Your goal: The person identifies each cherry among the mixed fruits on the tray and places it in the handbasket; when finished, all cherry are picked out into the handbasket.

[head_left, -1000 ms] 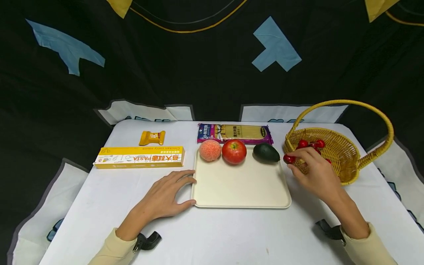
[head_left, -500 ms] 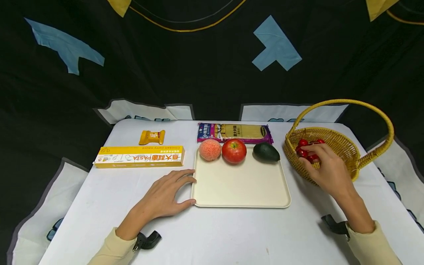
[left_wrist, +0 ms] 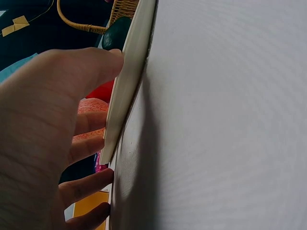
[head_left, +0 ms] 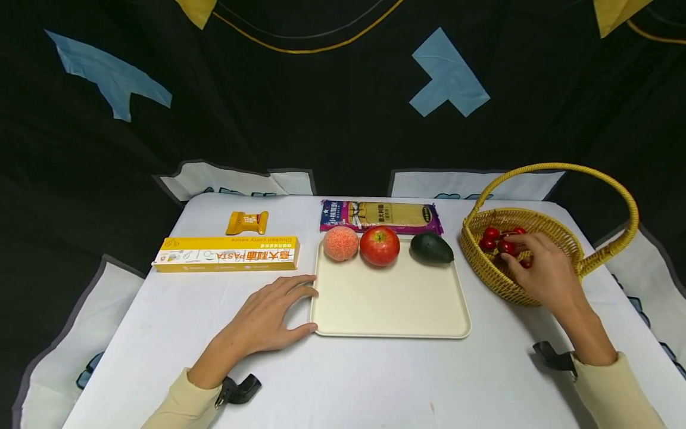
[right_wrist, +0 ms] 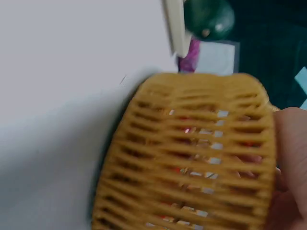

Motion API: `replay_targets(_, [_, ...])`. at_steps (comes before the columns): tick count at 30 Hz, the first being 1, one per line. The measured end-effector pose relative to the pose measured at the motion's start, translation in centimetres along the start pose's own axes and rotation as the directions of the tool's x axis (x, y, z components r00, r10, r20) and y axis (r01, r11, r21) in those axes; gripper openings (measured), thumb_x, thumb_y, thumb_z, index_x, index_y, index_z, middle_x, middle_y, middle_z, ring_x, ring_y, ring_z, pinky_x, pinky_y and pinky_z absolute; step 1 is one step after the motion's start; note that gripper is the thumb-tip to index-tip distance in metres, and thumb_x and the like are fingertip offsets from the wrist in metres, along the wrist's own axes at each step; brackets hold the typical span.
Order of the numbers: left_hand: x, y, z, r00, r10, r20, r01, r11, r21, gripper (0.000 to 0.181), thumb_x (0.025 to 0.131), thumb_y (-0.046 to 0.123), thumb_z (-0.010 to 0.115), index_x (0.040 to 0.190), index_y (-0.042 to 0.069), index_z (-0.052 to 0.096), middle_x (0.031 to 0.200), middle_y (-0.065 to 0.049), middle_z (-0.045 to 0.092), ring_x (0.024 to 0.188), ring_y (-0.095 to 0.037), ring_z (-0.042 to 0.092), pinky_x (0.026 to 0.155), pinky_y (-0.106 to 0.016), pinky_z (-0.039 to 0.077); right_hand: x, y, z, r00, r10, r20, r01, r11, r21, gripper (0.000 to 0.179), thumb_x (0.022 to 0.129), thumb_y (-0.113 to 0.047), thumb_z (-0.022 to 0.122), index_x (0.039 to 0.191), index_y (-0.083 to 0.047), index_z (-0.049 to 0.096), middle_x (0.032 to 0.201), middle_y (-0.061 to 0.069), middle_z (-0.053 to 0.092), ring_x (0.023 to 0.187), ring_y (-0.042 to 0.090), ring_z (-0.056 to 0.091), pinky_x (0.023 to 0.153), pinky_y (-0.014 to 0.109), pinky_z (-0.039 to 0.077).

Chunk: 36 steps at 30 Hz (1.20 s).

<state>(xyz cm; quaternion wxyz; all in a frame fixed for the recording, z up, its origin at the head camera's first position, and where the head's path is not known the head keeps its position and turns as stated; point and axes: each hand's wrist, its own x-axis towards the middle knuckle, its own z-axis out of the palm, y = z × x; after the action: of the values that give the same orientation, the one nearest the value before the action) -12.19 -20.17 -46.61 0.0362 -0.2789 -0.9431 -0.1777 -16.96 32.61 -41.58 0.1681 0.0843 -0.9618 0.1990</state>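
Note:
My right hand [head_left: 546, 271] reaches into the yellow wicker basket [head_left: 557, 229], thumb and index finger pinching a red cherry [head_left: 506, 248]. Several other cherries [head_left: 491, 233], some on stems, lie around it. In the right wrist view the basket's wall [right_wrist: 187, 158] hides most of the fingers. My left hand [head_left: 265, 316] lies with fingers spread, its thumb and two fingertips touching the left edge of the cream tray [head_left: 391, 304]. Along the tray's far side sit a rough pink-orange ball-shaped fruit [head_left: 340, 243], a red apple [head_left: 380, 246] and a dark green avocado [head_left: 431, 248].
Behind the tray lies a purple-edged pasta packet [head_left: 382, 217]. To the left are a yellow-and-white pasta box [head_left: 227, 255] and a small orange wrapped snack [head_left: 247, 223]. The basket's tall handle [head_left: 557, 167] arches above its bowl. A black curtain [head_left: 321, 113] hangs behind the white table [head_left: 375, 381].
My right hand has carried a cherry from outside the basket's left rim over into the basket, then moved a little further right among the cherries. My left hand has stayed at the tray's edge.

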Motion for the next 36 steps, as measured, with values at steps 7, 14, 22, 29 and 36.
replay_targets(7, [0.0, 0.0, 0.0, 1.000, 0.002, 0.002, -0.002, 1.000, 0.000, 0.053, 0.089, 0.057, 0.080, 0.133, 0.028, 0.070, 0.163, 0.006, 0.052, 0.143, -0.025, 0.055, 0.104, -0.055, 0.053, 0.5, 2.2, 0.4, 0.999, -0.016, 0.043, 0.017, 1.000, -0.008, 0.039, 0.094, -0.004, 0.081, 0.129, 0.007, 0.067, 0.121, 0.033, 0.064, 0.105, 0.052, 0.064, 0.081, 0.067, 0.056])
replay_targets(14, [0.0, 0.0, 0.0, 1.000, 0.007, -0.001, -0.007, 1.000, -0.001, 0.054, 0.089, 0.057, 0.081, 0.133, 0.028, 0.071, 0.163, 0.005, 0.052, 0.143, -0.025, 0.055, 0.103, -0.055, 0.054, 0.9, 3.6, 0.4, 0.991, 0.043, 0.127, -0.040, 0.999, -0.022, 0.041, 0.095, -0.005, 0.079, 0.129, 0.010, 0.064, 0.128, 0.038, 0.059, 0.116, 0.059, 0.058, 0.091, 0.075, 0.051])
replay_targets(22, [0.0, -0.1, 0.0, 1.000, 0.004, -0.002, -0.004, 1.000, 0.004, 0.054, 0.089, 0.057, 0.081, 0.134, 0.028, 0.070, 0.162, 0.005, 0.052, 0.143, -0.025, 0.055, 0.103, -0.056, 0.054, 1.0, 4.3, 0.0, 0.975, 0.094, 0.199, -0.089, 0.995, -0.034, 0.040, 0.095, -0.008, 0.079, 0.128, 0.008, 0.063, 0.128, 0.035, 0.058, 0.107, 0.053, 0.062, 0.086, 0.070, 0.055])
replay_targets(29, [0.1, -0.1, 0.0, 1.000, 0.004, -0.006, -0.004, 1.000, 0.004, 0.054, 0.089, 0.058, 0.081, 0.133, 0.029, 0.070, 0.163, 0.006, 0.051, 0.143, -0.025, 0.055, 0.103, -0.056, 0.054, 1.1, 5.1, -0.1, 0.964, 0.088, 0.250, -0.084, 0.996, -0.029, 0.039, 0.092, -0.005, 0.082, 0.125, 0.008, 0.066, 0.117, 0.034, 0.062, 0.102, 0.050, 0.063, 0.084, 0.068, 0.056])
replay_targets(36, [0.1, 0.0, 0.0, 1.000, 0.001, 0.005, -0.001, 1.000, 0.003, 0.056, 0.089, 0.057, 0.080, 0.135, 0.028, 0.069, 0.163, 0.005, 0.051, 0.144, -0.025, 0.054, 0.105, -0.056, 0.053, 1.5, 5.3, 0.0, 0.954, 0.080, 0.290, -0.071, 0.997, -0.042, 0.038, 0.092, -0.006, 0.082, 0.124, 0.007, 0.068, 0.110, 0.030, 0.064, 0.098, 0.044, 0.062, 0.082, 0.065, 0.056])
